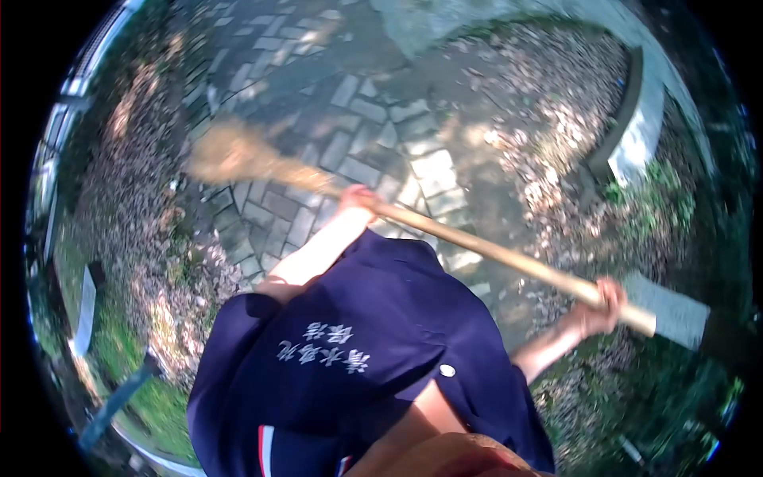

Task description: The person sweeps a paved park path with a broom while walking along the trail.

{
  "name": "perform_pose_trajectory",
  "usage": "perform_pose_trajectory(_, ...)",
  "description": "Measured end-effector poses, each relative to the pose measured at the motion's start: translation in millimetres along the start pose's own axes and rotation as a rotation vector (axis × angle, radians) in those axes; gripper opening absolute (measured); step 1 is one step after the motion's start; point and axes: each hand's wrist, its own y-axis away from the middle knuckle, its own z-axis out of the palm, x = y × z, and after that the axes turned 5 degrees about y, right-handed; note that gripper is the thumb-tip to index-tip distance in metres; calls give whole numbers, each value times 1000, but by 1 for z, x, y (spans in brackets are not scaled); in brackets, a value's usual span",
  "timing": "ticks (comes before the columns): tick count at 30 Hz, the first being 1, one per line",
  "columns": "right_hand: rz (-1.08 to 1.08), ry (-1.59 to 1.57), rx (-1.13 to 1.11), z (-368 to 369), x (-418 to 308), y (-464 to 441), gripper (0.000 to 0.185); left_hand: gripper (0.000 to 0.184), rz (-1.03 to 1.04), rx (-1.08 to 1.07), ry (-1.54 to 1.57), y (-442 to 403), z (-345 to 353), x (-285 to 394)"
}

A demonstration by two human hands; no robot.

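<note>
A straw broom (246,155) with a long pale wooden handle (493,250) lies slantwise across the view in front of my body. Its bristle head, blurred by motion, is at the upper left over the brick path. My left hand (359,200) is wrapped round the handle just behind the bristles. Near the far end of the handle, my right hand (602,306) is closed round it, and a short length of wood sticks out past the fingers. The broom is held in the air, with the bristle end farther from me.
A paved brick path (350,143) runs ahead. Dry leaves (548,127) cover the ground on the right and more leaves (143,191) lie on the left. A curved concrete kerb (640,135) edges the right side, with green plants (656,199) near it.
</note>
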Motion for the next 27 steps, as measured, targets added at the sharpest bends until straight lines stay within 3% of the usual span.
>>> perform_pose_trajectory(1, -85, -40, 9, -23, 1, 0, 13, 20, -97, -24, 147, -7, 29, 2)
perform_pose_trajectory(2, -166, -143, -126, -42, -5, 6, 13, 19, -170, -90, 251, -12, 51, 6)
perform_pose_trajectory(3, -230, -28, 20, -24, -25, 31, 13, 19, -242, -90, 264, -5, 77, 13)
perform_pose_trajectory(5, -333, -62, -78, -44, -62, 51, 13, 18, -442, -154, 254, -19, 119, 12)
perform_pose_trajectory(7, -532, 108, 86, -9, -102, 90, 11, 21, -664, -267, 133, -43, 152, -4)
perform_pose_trajectory(8, -570, 108, 71, 7, -108, 97, 11, 23, -652, -170, -5, -22, 183, -11)
perform_pose_trajectory(9, -622, 101, 58, 27, -113, 103, 11, 24, -656, -276, -163, -16, 204, -21)
perform_pose_trajectory(10, -649, 90, 44, 44, -112, 106, 11, 24, -694, -332, -171, 3, 223, -24)
perform_pose_trajectory(11, -682, 69, 25, 65, -109, 105, 11, 25, -856, -360, -83, 0, 239, -37)
perform_pose_trajectory(12, -702, 53, 4, 84, -104, 101, 11, 23, -858, -490, -153, 19, 255, -38)
perform_pose_trajectory(15, -729, 13, -85, 138, -83, 74, 12, 12, -1045, -527, -125, 37, 290, -33)
perform_pose_trajectory(19, -703, -80, -226, 206, -33, 15, 12, 13, -953, -499, -134, 15, 353, 14)
perform_pose_trajectory(21, -678, -118, -298, 237, -7, -21, 12, 16, -897, -365, -120, -24, 378, 33)
perform_pose_trajectory(24, -645, -165, -417, 280, 29, -90, 13, 17, -834, -424, -37, -78, 409, 78)
perform_pose_trajectory(26, -617, -202, -520, 312, 41, -142, 13, 19, -694, -252, -35, -108, 444, 112)
perform_pose_trajectory(27, -616, -226, -573, 321, 49, -170, 13, 19, -580, -288, -54, -119, 461, 133)
